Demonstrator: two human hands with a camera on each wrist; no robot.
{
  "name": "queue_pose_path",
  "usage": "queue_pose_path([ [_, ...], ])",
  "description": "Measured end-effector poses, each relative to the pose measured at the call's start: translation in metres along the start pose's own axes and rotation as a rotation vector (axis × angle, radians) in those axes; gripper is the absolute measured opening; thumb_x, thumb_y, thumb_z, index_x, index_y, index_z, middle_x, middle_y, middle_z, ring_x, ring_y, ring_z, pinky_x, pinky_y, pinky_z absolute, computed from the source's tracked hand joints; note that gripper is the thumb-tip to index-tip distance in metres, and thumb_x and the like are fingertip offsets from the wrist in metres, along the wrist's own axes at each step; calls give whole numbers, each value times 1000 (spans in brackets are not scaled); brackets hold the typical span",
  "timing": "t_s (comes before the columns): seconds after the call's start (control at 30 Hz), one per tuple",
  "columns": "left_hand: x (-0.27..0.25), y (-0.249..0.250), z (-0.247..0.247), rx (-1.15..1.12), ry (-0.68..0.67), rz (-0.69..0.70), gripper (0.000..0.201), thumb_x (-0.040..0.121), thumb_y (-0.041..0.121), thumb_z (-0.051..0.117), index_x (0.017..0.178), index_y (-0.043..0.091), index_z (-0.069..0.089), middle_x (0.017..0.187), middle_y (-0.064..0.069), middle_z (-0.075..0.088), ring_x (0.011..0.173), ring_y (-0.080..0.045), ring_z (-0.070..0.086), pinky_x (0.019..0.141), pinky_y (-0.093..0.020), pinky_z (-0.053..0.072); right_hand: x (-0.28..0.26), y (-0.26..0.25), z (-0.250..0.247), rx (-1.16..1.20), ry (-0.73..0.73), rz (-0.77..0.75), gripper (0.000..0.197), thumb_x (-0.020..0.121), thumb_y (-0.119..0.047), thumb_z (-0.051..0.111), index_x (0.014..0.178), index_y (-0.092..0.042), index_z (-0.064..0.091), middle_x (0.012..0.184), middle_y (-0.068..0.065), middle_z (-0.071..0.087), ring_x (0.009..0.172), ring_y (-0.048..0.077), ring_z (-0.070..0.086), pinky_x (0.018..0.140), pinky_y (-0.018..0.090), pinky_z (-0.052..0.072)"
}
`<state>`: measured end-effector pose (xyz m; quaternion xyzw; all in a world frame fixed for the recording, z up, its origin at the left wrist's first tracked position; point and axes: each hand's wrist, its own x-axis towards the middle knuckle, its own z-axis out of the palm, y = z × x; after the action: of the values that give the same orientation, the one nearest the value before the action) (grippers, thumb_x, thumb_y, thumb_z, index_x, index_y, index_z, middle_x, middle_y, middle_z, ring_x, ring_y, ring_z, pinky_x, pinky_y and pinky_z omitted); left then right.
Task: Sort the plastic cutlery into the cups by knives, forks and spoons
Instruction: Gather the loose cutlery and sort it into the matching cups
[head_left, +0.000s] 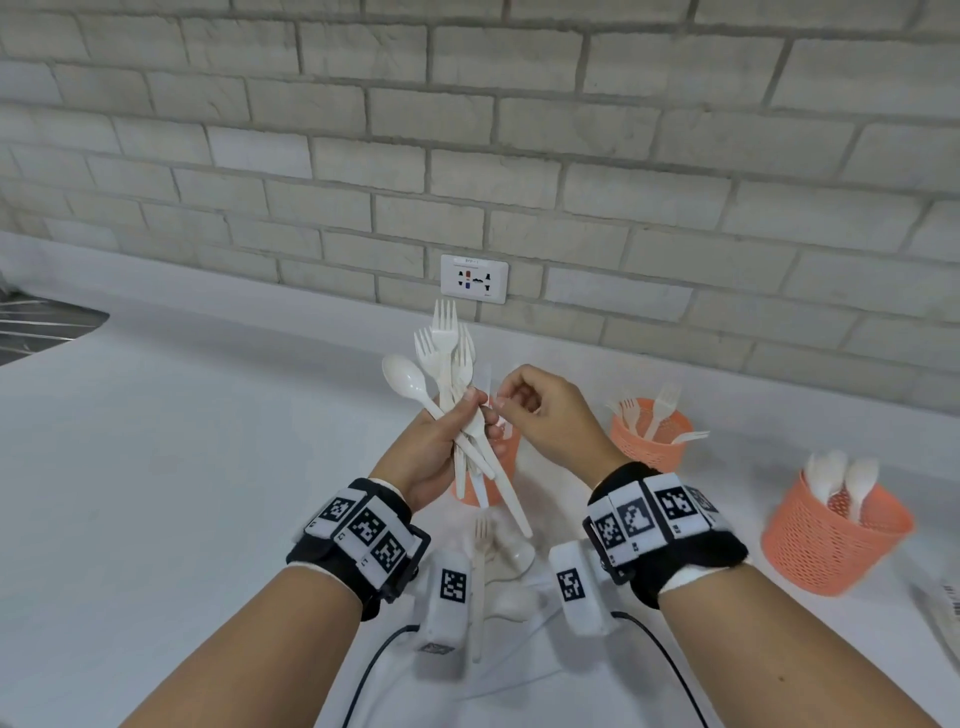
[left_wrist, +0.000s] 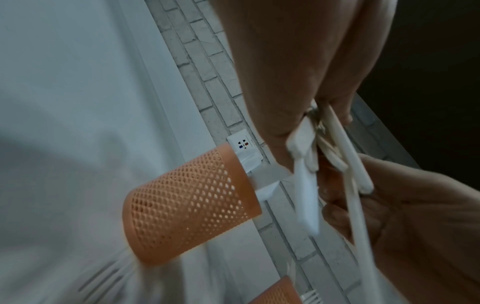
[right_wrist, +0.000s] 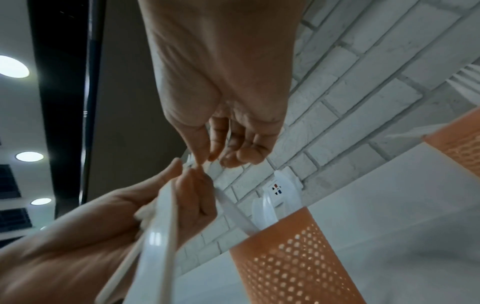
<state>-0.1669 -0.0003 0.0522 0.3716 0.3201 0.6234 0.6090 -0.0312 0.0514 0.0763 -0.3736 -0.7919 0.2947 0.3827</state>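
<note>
My left hand grips a bundle of white plastic cutlery, several forks and a spoon, heads up, above the counter. Thumb and forefinger of my right hand pinch the top end of a white knife beside the bundle. In the right wrist view this knife slants down to the rim of an orange mesh cup with knives in it. That cup stands right behind my hands. A cup with forks and a cup with spoons stand to the right.
A loose fork and a spoon lie on the white counter between my wrists. A sink sits at the far left. The brick wall with a socket closes the back. A packet lies at the right edge.
</note>
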Motion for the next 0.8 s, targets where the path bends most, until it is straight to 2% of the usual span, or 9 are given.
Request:
queue_pose_path([
  [0.07, 1, 0, 3, -4, 16, -2, 26, 98, 20, 41, 81, 7, 57, 62, -3, 61, 56, -14, 62, 63, -29, 57, -3, 3, 0, -27, 26, -3, 9, 86, -6, 60, 84, -14, 57, 75, -2, 53, 64, 5, 49, 61, 10, 41],
  [0.17, 4, -1, 3, -35, 45, -10, 20, 97, 20, 44, 86, 7, 54, 64, -3, 59, 57, -15, 60, 61, -29, 57, -6, 7, -2, 33, 123, 16, 13, 87, -3, 56, 85, -15, 54, 74, -2, 52, 70, 17, 54, 66, 25, 47],
  [0.23, 5, 0, 3, -90, 62, -1, 18, 97, 20, 43, 88, 8, 53, 67, -4, 56, 59, -15, 59, 61, -29, 57, -9, 7, -7, 61, 134, 39, 16, 86, -4, 58, 78, -17, 54, 69, -1, 53, 65, 19, 56, 60, 25, 47],
  [0.33, 5, 4, 5, -160, 67, 51, 19, 97, 18, 42, 85, 9, 53, 65, -1, 55, 60, -12, 59, 67, -27, 57, -17, 2, -10, 138, -122, 183, 15, 87, -8, 60, 77, -17, 55, 67, 4, 62, 58, 15, 59, 52, 21, 43],
  [0.4, 6, 7, 7, -167, 50, 99, 19, 96, 16, 43, 81, 10, 53, 64, 0, 56, 62, -12, 58, 72, -25, 57, -22, -3, -9, 270, -330, 295, 5, 89, -13, 59, 92, -12, 55, 76, 7, 67, 67, 17, 62, 58, 22, 46],
  [0.43, 7, 8, 8, -152, 38, 114, 19, 96, 15, 44, 80, 11, 53, 64, 1, 56, 63, -12, 58, 72, -25, 57, -24, -5, -9, 352, -386, 324, 11, 90, -14, 58, 100, -10, 53, 81, 8, 68, 72, 18, 63, 63, 24, 47],
  [0.5, 8, 10, 8, -137, 11, 118, 17, 95, 15, 45, 80, 12, 53, 65, 2, 56, 63, -10, 59, 70, -26, 56, -25, -7, -8, 514, -435, 342, 22, 89, -9, 59, 108, -10, 49, 83, 9, 69, 75, 16, 65, 70, 28, 48],
  [0.6, 8, 15, 5, -150, -5, 119, 13, 95, 15, 45, 85, 14, 53, 66, 4, 57, 62, -8, 59, 71, -25, 56, -24, -8, -7, 603, -451, 338, 31, 86, 2, 59, 111, -10, 47, 77, 5, 69, 70, 10, 66, 69, 22, 51],
  [0.8, 10, 19, -10, -295, 125, 128, 16, 95, 8, 44, 82, 10, 53, 59, 2, 57, 57, -8, 61, 71, -24, 58, -22, 0, -18, 438, -518, 309, 21, 89, 1, 54, 105, -14, 54, 77, 5, 60, 61, 6, 59, 64, 24, 45],
])
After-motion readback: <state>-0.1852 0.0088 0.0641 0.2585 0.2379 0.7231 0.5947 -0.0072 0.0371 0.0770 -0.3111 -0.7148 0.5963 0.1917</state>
